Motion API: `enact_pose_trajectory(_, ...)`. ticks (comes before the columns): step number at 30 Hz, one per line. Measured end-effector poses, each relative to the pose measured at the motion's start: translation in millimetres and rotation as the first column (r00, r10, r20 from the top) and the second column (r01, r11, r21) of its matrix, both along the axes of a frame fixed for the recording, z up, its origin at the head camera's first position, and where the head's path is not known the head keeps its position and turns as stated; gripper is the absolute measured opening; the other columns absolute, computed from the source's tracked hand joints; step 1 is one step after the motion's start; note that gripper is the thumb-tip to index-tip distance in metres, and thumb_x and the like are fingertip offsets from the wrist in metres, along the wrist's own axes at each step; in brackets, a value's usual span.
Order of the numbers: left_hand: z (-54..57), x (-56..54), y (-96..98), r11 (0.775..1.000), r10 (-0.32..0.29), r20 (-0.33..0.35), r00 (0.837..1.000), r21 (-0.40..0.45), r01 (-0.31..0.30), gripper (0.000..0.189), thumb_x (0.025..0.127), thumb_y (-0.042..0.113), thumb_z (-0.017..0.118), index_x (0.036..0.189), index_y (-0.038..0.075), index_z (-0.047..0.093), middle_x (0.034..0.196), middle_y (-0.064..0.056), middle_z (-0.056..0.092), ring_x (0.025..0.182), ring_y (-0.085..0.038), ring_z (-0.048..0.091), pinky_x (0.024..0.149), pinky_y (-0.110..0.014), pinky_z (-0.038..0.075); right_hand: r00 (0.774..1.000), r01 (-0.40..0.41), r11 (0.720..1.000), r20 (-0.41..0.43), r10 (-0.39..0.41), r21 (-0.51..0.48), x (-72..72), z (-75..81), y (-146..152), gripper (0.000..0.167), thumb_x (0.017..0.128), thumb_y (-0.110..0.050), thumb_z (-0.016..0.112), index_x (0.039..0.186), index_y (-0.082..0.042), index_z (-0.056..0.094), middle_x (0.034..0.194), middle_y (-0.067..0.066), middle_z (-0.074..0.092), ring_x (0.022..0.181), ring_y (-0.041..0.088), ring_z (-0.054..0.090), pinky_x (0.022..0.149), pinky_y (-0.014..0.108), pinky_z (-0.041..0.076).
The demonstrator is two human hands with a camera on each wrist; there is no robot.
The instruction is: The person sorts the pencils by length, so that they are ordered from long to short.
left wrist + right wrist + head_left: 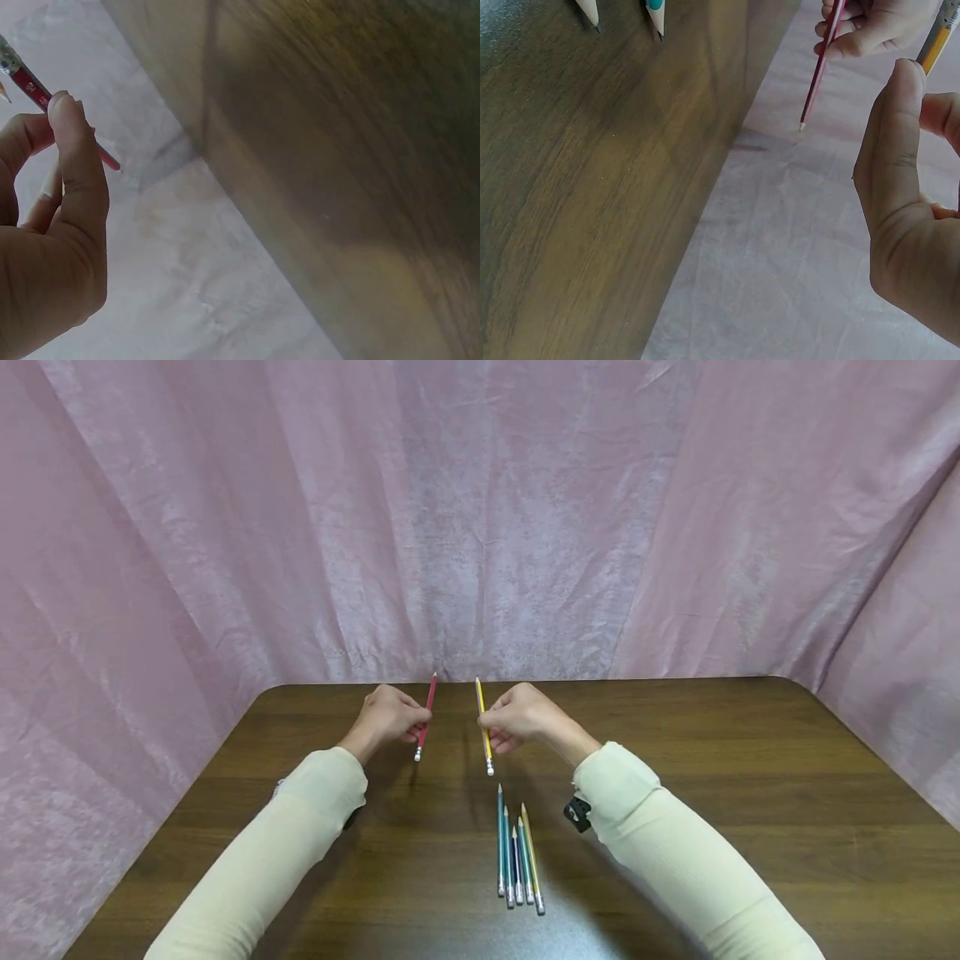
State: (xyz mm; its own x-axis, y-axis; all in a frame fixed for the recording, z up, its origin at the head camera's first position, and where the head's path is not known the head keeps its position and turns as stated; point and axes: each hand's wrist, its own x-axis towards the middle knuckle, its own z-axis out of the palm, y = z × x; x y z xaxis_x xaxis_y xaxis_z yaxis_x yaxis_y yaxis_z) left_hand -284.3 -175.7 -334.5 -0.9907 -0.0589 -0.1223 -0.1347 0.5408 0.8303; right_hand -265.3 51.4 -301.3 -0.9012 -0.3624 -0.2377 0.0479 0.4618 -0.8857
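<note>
My left hand [390,714] pinches a red pencil [426,718] between thumb and fingers, its sharpened tip pointing away toward the curtain and its white eraser toward me. A yellow pencil [484,735] with a pale stripe is pinched in my right hand [522,716], likewise with the tip pointing away. The two pencils are held apart over the far part of the table. In the left wrist view the red pencil [31,88] shows small light marks near its metal band. Fingers hide the middle of the yellow pencil [934,52] in the right wrist view.
Nearer to me, several pencils lie side by side on the brown wooden table [712,793]: green-blue pencils [501,843], a dark pencil [517,864] and a yellow pencil [532,860], tips pointing away. A pink curtain [510,527] hangs behind the table's far edge.
</note>
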Motion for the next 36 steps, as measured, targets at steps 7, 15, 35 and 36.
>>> enact_pose_trajectory(7,-15.0,-15.2,-2.4,0.999,0.035,0.032,0.999,-0.027,-0.034,0.021,0.087,0.003,0.068,0.099,-0.013,0.073,0.062,-0.008,0.069,0.047,-0.008,0.062,0.056,-0.027,0.061,1.000,0.013,1.000,0.011,-0.013,-0.004,-3.0,-1.4,-3,0.010,0.089,-0.004,0.060,0.089,0.005,0.066,0.064,0.008,0.064,0.050,0.011,0.063,0.060,0.029,0.062)
enact_pose_trajectory(15,-34.1,-30.7,-3.3,0.989,0.128,0.101,0.987,-0.090,-0.119,0.012,0.086,0.005,0.071,0.087,-0.006,0.074,0.058,-0.007,0.067,0.045,-0.009,0.062,0.051,-0.026,0.060,1.000,0.010,1.000,0.019,-0.010,0.001,-4.3,-2.7,-5,0.011,0.090,-0.004,0.061,0.089,0.005,0.066,0.065,0.008,0.064,0.052,0.011,0.063,0.067,0.034,0.064)
enact_pose_trajectory(35,-35.7,-42.8,-5.4,0.963,0.209,0.178,0.961,-0.208,-0.171,0.010,0.084,0.004,0.078,0.085,-0.004,0.071,0.058,-0.008,0.067,0.043,-0.012,0.062,0.052,-0.026,0.060,1.000,-0.006,1.000,0.019,0.006,0.014,-10.0,-6.0,-10,0.015,0.092,-0.006,0.061,0.094,0.007,0.068,0.071,0.010,0.066,0.057,0.014,0.066,0.075,0.039,0.063)
enact_pose_trajectory(36,-36.2,-43.4,-5.4,0.965,0.209,0.184,0.960,-0.196,-0.173,0.010,0.083,0.003,0.078,0.085,-0.005,0.072,0.058,-0.008,0.067,0.043,-0.012,0.062,0.051,-0.026,0.060,1.000,-0.006,1.000,0.021,0.006,0.012,-10.4,-6.8,-11,0.015,0.092,-0.006,0.061,0.094,0.007,0.068,0.070,0.010,0.065,0.057,0.014,0.066,0.074,0.038,0.063)
